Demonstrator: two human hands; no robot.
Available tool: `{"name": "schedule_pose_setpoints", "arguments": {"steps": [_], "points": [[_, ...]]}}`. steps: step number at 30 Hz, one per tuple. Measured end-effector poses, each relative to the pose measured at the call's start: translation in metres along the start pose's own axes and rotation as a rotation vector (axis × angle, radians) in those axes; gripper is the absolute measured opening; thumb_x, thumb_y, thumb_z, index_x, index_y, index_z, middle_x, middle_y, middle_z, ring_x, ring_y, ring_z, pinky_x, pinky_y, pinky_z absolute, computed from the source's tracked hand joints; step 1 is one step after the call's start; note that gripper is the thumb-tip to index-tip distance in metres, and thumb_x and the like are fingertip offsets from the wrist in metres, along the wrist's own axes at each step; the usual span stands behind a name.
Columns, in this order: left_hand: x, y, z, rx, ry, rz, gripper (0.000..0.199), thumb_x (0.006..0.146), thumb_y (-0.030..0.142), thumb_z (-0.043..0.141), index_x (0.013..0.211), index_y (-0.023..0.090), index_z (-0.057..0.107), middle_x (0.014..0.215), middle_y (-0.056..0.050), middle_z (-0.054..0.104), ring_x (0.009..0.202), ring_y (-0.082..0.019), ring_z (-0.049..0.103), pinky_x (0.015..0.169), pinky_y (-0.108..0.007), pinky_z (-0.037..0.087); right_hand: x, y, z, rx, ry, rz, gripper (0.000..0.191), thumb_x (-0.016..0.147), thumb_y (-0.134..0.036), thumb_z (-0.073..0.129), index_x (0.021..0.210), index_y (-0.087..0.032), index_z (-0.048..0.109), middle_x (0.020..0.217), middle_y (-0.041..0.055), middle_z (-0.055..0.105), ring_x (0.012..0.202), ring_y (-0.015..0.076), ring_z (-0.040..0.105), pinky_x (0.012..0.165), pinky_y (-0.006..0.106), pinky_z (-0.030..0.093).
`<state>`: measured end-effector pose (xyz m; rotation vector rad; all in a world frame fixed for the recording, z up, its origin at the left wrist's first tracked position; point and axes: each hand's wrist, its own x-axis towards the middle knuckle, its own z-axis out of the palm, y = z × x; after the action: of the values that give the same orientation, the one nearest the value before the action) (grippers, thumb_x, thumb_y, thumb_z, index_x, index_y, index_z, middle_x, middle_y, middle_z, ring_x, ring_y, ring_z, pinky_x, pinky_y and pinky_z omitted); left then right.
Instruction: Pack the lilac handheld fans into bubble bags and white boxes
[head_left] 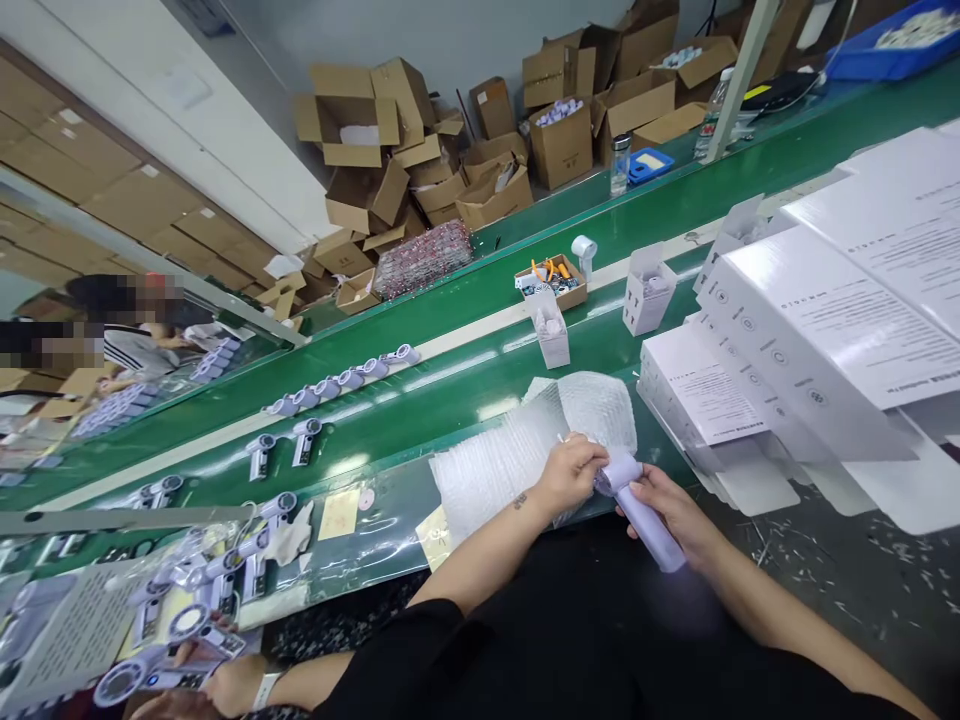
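Observation:
A lavender handheld fan [649, 525] is tilted in front of my body, its head toward the upper left. My right hand [675, 510] wraps round its handle just below the head. My left hand [570, 472] is closed at the fan's head, fingers pinched together and touching it. A small white tip shows above those fingers; what it belongs to is hidden. Under and behind my left hand lie sheets of bubble wrap [491, 465] on the green bench.
White printed boxes [694, 385] are stacked at right. Small open boxes [649, 290] and a parts tray [574, 293] stand ahead. Several fans [351, 380] line the conveyor [442, 395]. At lower left, a co-worker's hand [236, 685] is among more fans.

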<state>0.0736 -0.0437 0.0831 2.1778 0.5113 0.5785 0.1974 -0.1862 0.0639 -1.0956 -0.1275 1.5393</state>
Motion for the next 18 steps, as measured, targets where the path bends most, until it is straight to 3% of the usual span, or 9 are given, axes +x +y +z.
{"name": "schedule_pose_setpoints", "arguments": {"steps": [4, 9, 14, 18], "points": [[-0.017, -0.001, -0.007, 0.114, -0.028, 0.161, 0.022, 0.087, 0.024, 0.042, 0.079, 0.017, 0.061, 0.067, -0.004, 0.059, 0.067, -0.015, 0.051, 0.071, -0.03, 0.044, -0.01, 0.002, 0.009, 0.029, -0.01, -0.039, 0.048, 0.072, -0.026, 0.07, 0.114, -0.031, 0.048, 0.1, 0.0004, 0.062, 0.071, 0.0195, 0.065, 0.047, 0.031, 0.056], [-0.036, 0.0, -0.005, 0.201, 0.045, 0.148, 0.023, 0.087, 0.02, 0.038, 0.079, 0.017, 0.059, 0.065, -0.004, 0.053, 0.068, -0.016, 0.05, 0.068, -0.03, 0.044, -0.015, 0.01, 0.017, -0.003, 0.01, 0.01, 0.047, 0.072, -0.027, 0.07, 0.114, -0.028, 0.05, 0.083, 0.0012, 0.064, 0.069, 0.0209, 0.065, 0.046, 0.03, 0.055], [-0.051, -0.007, -0.001, 0.373, -0.076, 0.337, 0.021, 0.084, 0.015, 0.038, 0.084, 0.017, 0.058, 0.07, -0.006, 0.051, 0.073, -0.018, 0.05, 0.07, -0.032, 0.045, -0.01, 0.017, 0.022, 0.075, 0.065, 0.014, 0.041, 0.07, -0.026, 0.071, 0.104, -0.025, 0.05, 0.079, 0.0022, 0.066, 0.066, 0.022, 0.066, 0.045, 0.03, 0.055], [-0.058, -0.023, 0.0, 0.438, 0.017, 0.28, 0.018, 0.085, 0.014, 0.038, 0.087, 0.015, 0.056, 0.072, -0.006, 0.051, 0.073, -0.018, 0.051, 0.067, -0.03, 0.045, -0.008, 0.018, 0.032, 0.122, 0.151, 0.016, 0.037, 0.069, -0.027, 0.071, 0.096, -0.027, 0.045, 0.075, -0.0008, 0.066, 0.066, 0.0214, 0.067, 0.045, 0.029, 0.055]]}}
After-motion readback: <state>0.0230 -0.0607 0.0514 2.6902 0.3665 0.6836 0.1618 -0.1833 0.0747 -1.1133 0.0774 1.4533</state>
